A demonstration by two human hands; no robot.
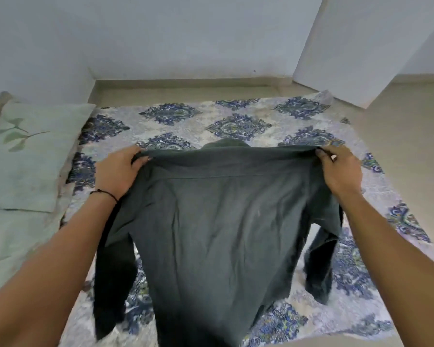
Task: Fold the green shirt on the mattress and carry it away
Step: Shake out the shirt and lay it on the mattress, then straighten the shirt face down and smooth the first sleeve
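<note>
Pale walls and a beige floor frame a patterned mattress that fills the middle of the view, with a light green pillow lying along its left edge. Over the mattress hangs the green shirt, held up by its shoulders with its back toward the camera. Its hem runs out of view at the bottom, so I cannot tell whether it touches anything. The left sleeve and right sleeve dangle loose at either side, their ends near or on the mattress. The collar peeks up behind the top edge. The left hand grips one shoulder with its fingers curled into the cloth. The right hand pinches the other shoulder corner between thumb and bent fingers. A dark thread circles the left wrist. Folding looks barely begun; the shirt probably needs laying flat first. The main risk is the hanging sleeves: lowered carelessly, they would likely bunch under the body and leave lumps that spoil every later fold. The collar sits on the far side and could get crushed beneath the shirt if it is set down as it faces now. The right hand's small pinch seems the weaker hold, and a shake to smooth the cloth might pull that corner free and drop the shirt crooked.
</note>
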